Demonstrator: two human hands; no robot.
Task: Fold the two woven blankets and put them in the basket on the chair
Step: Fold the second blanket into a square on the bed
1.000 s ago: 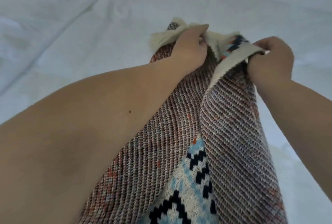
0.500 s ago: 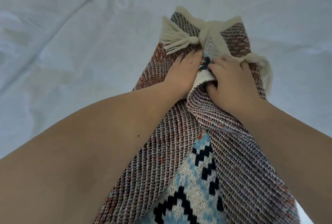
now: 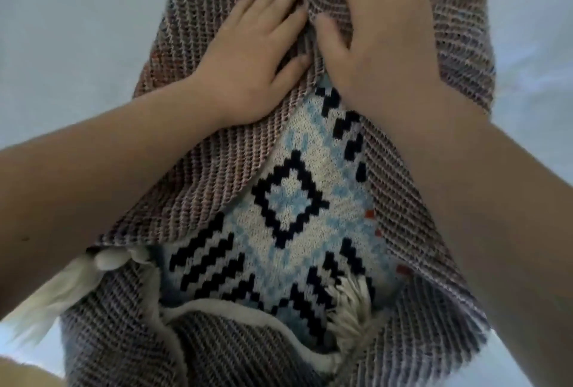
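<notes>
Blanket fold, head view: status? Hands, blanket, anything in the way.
Left hand and right hand both flat, pressing blanket. Blanket part-folded on white sheet, flaps meeting mid-line. Tassel lying on patterned face; basket not in view.

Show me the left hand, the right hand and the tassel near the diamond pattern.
left hand (image 3: 248, 67), head view, back of the hand.
right hand (image 3: 381, 45), head view, back of the hand.
tassel (image 3: 353, 309), head view, fringe strands.
</notes>
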